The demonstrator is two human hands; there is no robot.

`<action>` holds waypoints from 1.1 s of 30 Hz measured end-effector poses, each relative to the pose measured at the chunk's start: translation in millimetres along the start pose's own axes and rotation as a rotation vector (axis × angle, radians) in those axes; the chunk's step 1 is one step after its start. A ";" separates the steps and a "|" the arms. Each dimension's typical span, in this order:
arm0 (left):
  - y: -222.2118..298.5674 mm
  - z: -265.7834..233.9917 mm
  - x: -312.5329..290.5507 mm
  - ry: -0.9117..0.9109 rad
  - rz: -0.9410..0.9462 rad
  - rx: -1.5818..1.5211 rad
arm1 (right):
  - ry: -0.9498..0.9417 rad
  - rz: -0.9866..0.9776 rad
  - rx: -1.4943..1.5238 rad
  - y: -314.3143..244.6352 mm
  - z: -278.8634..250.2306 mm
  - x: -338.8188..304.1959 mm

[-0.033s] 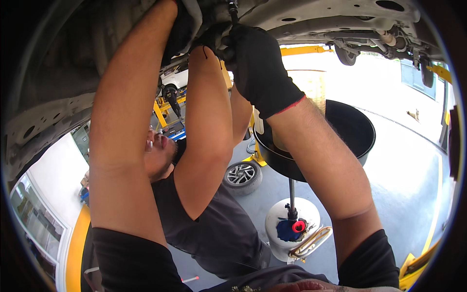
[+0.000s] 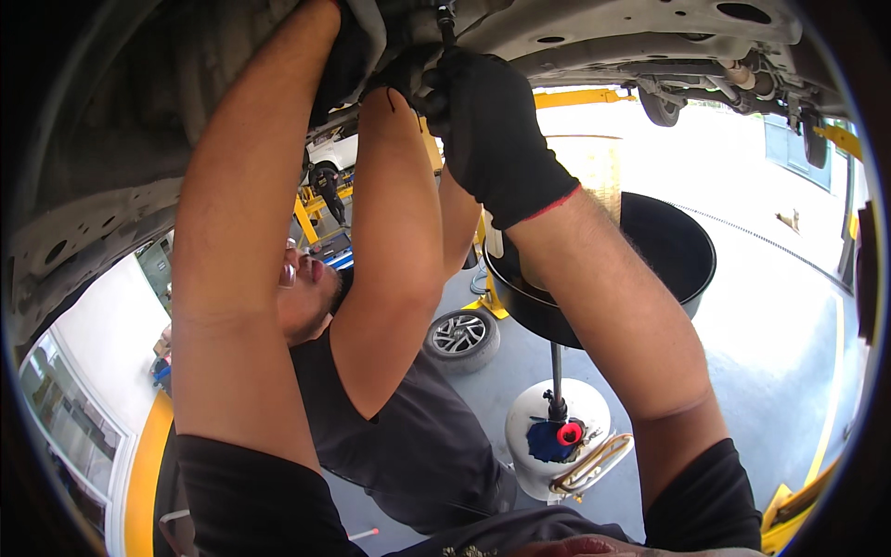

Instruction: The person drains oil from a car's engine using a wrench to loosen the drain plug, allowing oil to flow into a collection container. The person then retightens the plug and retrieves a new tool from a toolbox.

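Raised under a car's underside (image 2: 594, 42), my right hand (image 2: 497, 135) wears a black glove with a red cuff edge. Its fingers are closed around the lower end of a dark socket wrench (image 2: 447, 26), whose shaft points up to the metal above. My left hand (image 2: 342, 70), also black-gloved, reaches up behind a curved grey metal part; its fingers are hidden. Between my arms comes a co-worker's arm (image 2: 399, 232), with the co-worker's gloved hand (image 2: 401, 72) close beside my right hand.
The co-worker (image 2: 399, 446) stands close on my left, looking up. Below my right forearm is a wide black drain pan (image 2: 691, 278) on a pole above a white tank (image 2: 529, 464). A wheel (image 2: 464, 339) lies on the floor; yellow lift arms (image 2: 580, 97) stand around.
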State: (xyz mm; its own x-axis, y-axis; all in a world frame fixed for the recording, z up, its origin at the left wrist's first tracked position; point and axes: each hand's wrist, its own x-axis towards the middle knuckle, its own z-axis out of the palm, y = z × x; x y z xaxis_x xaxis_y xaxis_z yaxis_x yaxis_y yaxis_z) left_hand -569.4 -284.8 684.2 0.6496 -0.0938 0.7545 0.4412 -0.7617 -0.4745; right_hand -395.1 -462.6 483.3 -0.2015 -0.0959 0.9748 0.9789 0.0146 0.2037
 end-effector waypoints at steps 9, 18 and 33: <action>-6.5 1.3 -2.6 -0.015 -0.008 -0.011 | 0.141 0.666 0.903 -16.1 10.1 2.3; -12.1 5.8 -0.5 -0.027 -0.001 -0.004 | 0.282 0.471 0.536 -8.7 53.8 1.4; 168.6 -40.8 -116.6 -0.072 0.198 0.342 | -0.089 0.101 0.130 15.6 23.2 8.6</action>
State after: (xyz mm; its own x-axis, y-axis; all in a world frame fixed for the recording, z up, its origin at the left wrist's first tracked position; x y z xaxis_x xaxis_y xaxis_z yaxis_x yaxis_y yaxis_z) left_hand -596.0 -428.5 534.7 0.7790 -0.1633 0.6053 0.4759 -0.4747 -0.7404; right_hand -382.4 -440.1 497.0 -0.1098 0.0009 0.9940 0.9829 0.1486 0.1085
